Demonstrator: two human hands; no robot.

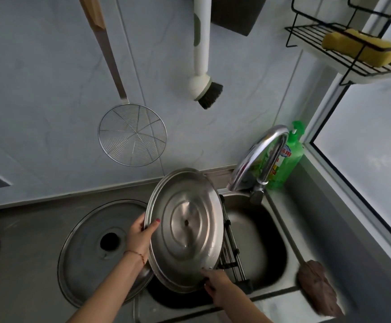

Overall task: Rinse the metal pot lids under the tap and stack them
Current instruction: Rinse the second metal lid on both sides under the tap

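Hanging on the pale tiled wall (50, 89): a wire skimmer (132, 134) with a wooden handle, and to its right a white dish brush (203, 66) with dark bristles. High at the right, a black wire rack (353, 61) carrying a yellow sponge (362, 46). Standing just behind the tap's arc, a green dish soap bottle (288, 159). Lying on the counter right of the basin, a brown leaf-shaped piece (318, 292). Bridging the basin, a metal-rod rack (233, 252).

silver lid (185, 229), green bottle (287, 164), yellow sponge (357, 46)
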